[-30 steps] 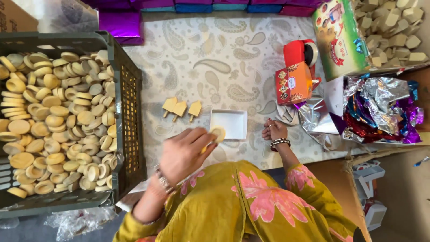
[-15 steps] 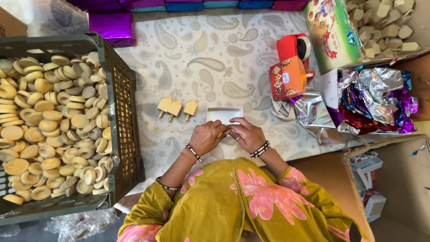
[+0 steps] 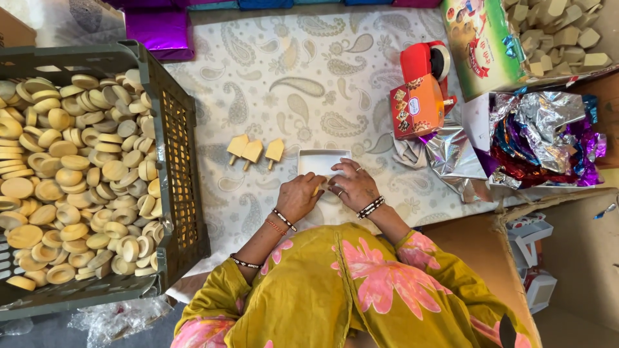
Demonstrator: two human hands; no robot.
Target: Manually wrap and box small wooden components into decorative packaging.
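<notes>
Nearest the camera, the left hand (image 3: 298, 196) and right hand (image 3: 351, 187) meet at the near edge of one small white box (image 3: 320, 162) on the paisley-clothed worktop (image 3: 290, 77), the left grip curled on a tan piece (image 3: 316, 191) between them, the right grip resting fingers-down; whether it clamps anything I cannot tell. Just left of the box lie three wooden stick-shaped pieces (image 3: 255, 151) in a row. Farther out stand one dark crate (image 3: 177, 148) heaped with round discs (image 3: 71, 174), one orange carton (image 3: 416, 106), and one red tape dispenser (image 3: 425, 61).
</notes>
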